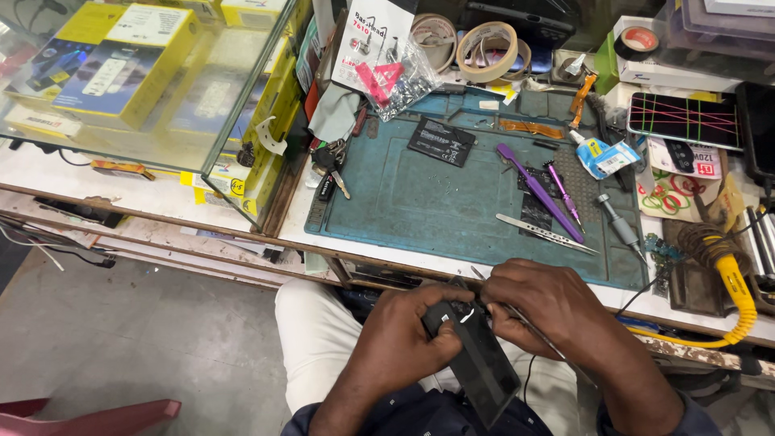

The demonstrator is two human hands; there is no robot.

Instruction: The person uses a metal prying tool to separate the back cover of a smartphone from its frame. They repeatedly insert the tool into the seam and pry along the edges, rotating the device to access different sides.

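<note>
Low in the middle of the frame, over the person's lap in pale trousers, both hands meet on a flat black rectangular phone (pixel 478 359). The left hand (pixel 404 331) wraps around its upper end, fingers curled and grasping the edge, thumb pressed on the face. The right hand (pixel 553 311) sits just to the right, fingers clenched around a thin metal tool (pixel 533 329) whose shaft runs down and right from the fist; its tip meets the phone's top edge where the two hands touch.

Above the hands, across the centre of the frame, lies a blue-green rubber work mat (pixel 420 202) on a white bench. On the mat, right of centre, rest a purple plastic pry tool (pixel 537 187), a slimmer purple-handled screwdriver (pixel 563 192), silver steel tweezers (pixel 539 230) and a grey-handled screwdriver (pixel 620 224). A black flat battery (pixel 441 141) lies toward the mat's upper middle, and a bunch of keys (pixel 329 161) sits at its left edge.

At the right edge, a yellow coiled cable (pixel 739 299) curves down over the bench front. Rolls of beige tape (pixel 487 50) stand at the top centre. In the upper left, a glass display case (pixel 161 97) holds yellow boxes.
</note>
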